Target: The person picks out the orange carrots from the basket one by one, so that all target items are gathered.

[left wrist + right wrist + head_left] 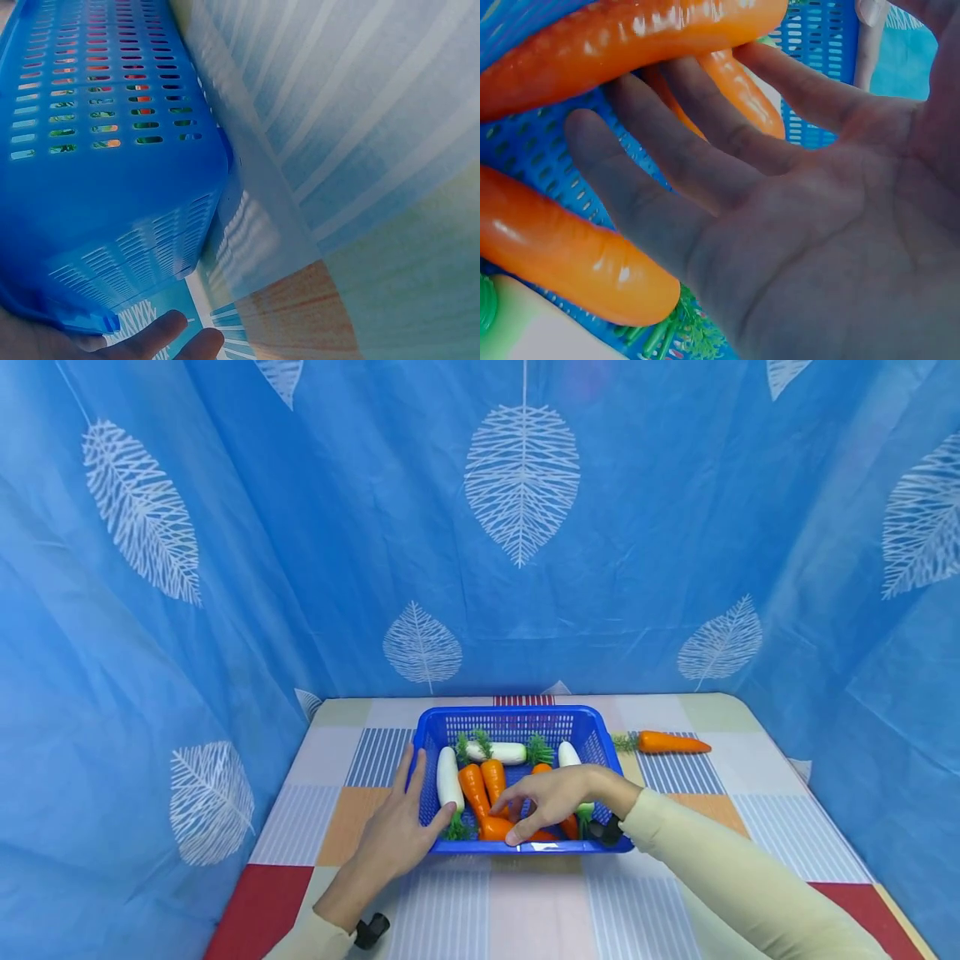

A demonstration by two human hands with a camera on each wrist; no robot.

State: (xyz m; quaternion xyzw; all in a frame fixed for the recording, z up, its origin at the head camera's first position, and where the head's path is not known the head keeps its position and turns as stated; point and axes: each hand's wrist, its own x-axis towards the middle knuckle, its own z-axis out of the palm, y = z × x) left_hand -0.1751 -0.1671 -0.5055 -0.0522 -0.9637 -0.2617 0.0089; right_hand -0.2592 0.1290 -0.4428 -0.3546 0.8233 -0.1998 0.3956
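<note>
A blue plastic basket (592, 718) holds several orange carrots (472, 787) and white radishes (447, 777) with green tops. My right hand (551, 795) reaches into its front part, over a carrot (495, 830) lying crosswise along the front wall. In the right wrist view, the spread fingers (660, 157) touch a carrot (645, 37), with some tips hidden behind it; another carrot (577, 259) lies near the little finger. My left hand (401, 827) is at the basket's left side, fingers extended along the rim and thumb near the front left corner.
One carrot (671, 742) lies outside the basket, to its right. A patchwork-patterned cloth (540, 906) covers the table. Blue curtains (637, 527) with white leaf prints hang behind and on both sides.
</note>
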